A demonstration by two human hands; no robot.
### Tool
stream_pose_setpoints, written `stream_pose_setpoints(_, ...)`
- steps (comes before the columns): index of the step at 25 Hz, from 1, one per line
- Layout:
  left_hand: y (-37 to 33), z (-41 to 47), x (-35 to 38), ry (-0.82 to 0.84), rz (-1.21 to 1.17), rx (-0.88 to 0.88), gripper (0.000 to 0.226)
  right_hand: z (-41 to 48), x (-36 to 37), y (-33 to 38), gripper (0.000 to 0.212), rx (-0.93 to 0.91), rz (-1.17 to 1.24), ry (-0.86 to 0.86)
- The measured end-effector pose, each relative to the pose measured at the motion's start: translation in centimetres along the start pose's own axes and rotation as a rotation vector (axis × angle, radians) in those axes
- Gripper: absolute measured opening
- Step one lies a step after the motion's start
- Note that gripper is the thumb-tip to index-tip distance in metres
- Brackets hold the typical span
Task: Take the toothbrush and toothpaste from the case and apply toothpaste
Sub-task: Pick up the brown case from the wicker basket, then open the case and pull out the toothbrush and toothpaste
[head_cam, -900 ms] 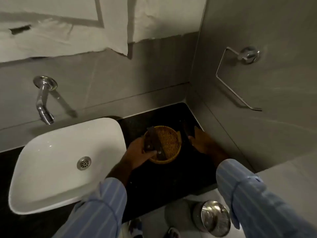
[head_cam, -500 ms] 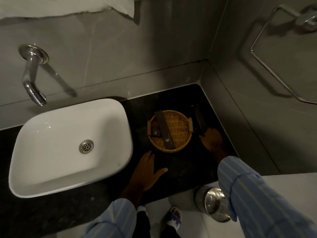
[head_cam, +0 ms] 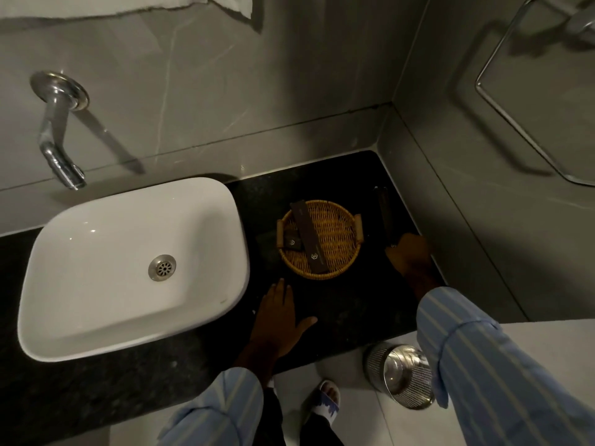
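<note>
A long dark case [head_cam: 384, 214] lies on the black counter [head_cam: 354, 310] to the right of a round wicker basket [head_cam: 322, 276]. My right hand [head_cam: 409, 255] covers the case's near end with its fingers curled on it. Inside the basket, a second long dark box [head_cam: 309, 239] lies diagonally beside a small dark box [head_cam: 291, 241]. My left hand [head_cam: 280, 320] rests flat on the counter in front of the basket, fingers spread, holding nothing. No toothbrush or toothpaste is visible.
A white basin [head_cam: 96, 284] sits to the left under a wall-mounted chrome tap [head_cam: 54, 133]. The right wall carries a metal towel ring [head_cam: 515, 107]. A steel bin [head_cam: 402, 375] stands on the floor below the counter edge, near my slippered foot [head_cam: 328, 397].
My left hand let go of the long box in the basket and drew back to lie flat on the counter. The view tilted downward. My right hand stayed at the case.
</note>
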State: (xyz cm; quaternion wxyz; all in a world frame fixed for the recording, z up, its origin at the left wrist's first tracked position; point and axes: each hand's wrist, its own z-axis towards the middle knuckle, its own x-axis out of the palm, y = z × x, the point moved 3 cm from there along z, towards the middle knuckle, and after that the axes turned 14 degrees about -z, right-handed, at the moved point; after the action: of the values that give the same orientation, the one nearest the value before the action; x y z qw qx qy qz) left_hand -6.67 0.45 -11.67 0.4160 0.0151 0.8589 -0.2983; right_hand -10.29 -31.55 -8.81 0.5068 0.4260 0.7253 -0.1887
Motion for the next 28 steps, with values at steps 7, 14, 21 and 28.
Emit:
stream_pose_setpoints(7, -4.8, -0.4, -6.8, -0.133, -0.023, 0.242, 0.104, -3.0, -7.0, 0.3, 0.024, -0.118, 0.018, -0.032)
stream_pose_setpoints(14, -14.2, -0.1, -18.9, -0.229, -0.095, 0.365, 0.099, -8.1, -14.8, 2.3, 0.022, -0.332, 0.089, -0.244)
stream_pose_setpoints(21, -24.7, -2.6, -31.0, -0.300, -0.664, 0.439, 0.081, -11.7, -22.3, 3.8, 0.038, -0.432, 0.134, -0.414)
stream_pose_setpoints(28, -29.0, -5.8, -37.1, -0.180, -0.873, 0.618, 0.021, -15.0, -28.2, 3.6, 0.038, -0.552, 0.195, -0.551)
